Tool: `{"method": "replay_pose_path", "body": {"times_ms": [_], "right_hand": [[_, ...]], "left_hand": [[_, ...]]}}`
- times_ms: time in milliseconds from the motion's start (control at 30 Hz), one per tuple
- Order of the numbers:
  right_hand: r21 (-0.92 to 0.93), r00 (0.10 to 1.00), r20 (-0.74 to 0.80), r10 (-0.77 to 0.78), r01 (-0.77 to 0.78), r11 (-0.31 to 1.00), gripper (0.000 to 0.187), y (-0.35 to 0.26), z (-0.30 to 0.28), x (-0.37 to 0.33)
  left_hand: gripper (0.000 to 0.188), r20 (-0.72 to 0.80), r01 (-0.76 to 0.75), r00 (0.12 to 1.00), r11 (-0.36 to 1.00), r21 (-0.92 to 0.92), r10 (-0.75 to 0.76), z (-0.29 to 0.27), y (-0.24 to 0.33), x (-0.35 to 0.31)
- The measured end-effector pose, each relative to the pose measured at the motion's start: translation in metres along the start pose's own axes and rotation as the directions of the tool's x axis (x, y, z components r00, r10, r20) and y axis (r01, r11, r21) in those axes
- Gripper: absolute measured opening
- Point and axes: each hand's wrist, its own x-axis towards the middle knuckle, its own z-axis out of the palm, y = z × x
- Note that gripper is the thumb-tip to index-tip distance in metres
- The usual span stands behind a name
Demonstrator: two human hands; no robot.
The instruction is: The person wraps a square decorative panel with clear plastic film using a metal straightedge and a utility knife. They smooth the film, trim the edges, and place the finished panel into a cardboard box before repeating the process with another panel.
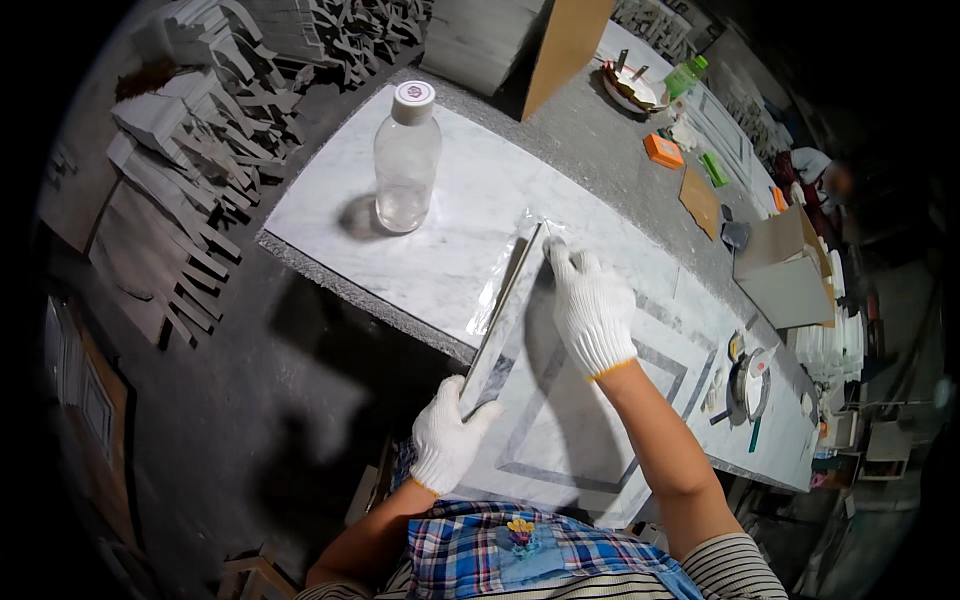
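A white marble panel (570,440) with grey inlaid stripes lies in front of me, its left edge seen along its thickness. My left hand (450,432), in a white knitted glove, is closed around that edge near its front end. At the far end of the same edge, my right hand (594,308), gloved alike, grips with bent fingers; its fingertips are partly hidden. Shiny clear film (497,292) lies along the edge, on a pale marble slab (480,190). A clear bottle (406,165) with a white cap stands on the slab, left of my hands.
The grey bench (580,120) holds a brown board (565,55), a bowl (632,90), a green bottle (686,76), an orange box (663,151) and a carton (785,265). A round pan (752,385) sits to the right. Stacked stone strips (190,200) stand at the left. Another person (815,175) is far right.
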Motion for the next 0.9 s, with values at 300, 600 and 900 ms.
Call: {"method": "replay_pose_path", "body": {"times_ms": [300, 600, 900], "right_hand": [[-0.041, 0.997, -0.077, 0.009, -0.012, 0.999, 0.029, -0.004, 0.006, 0.014], [-0.061, 0.994, -0.108, 0.005, -0.012, 0.998, 0.036, 0.002, 0.003, 0.016], [-0.065, 0.999, -0.031, 0.013, -0.015, 0.998, 0.032, 0.022, -0.003, 0.002]], "left_hand": [[0.051, 0.012, -0.009, 1.000, 1.000, -0.007, 0.009, 0.002, -0.002, 0.000], [0.049, 0.002, -0.032, 0.999, 0.999, -0.002, 0.032, -0.001, 0.003, 0.000], [0.048, 0.005, -0.031, 1.000, 1.000, 0.000, 0.031, -0.001, 0.001, 0.000]]}}
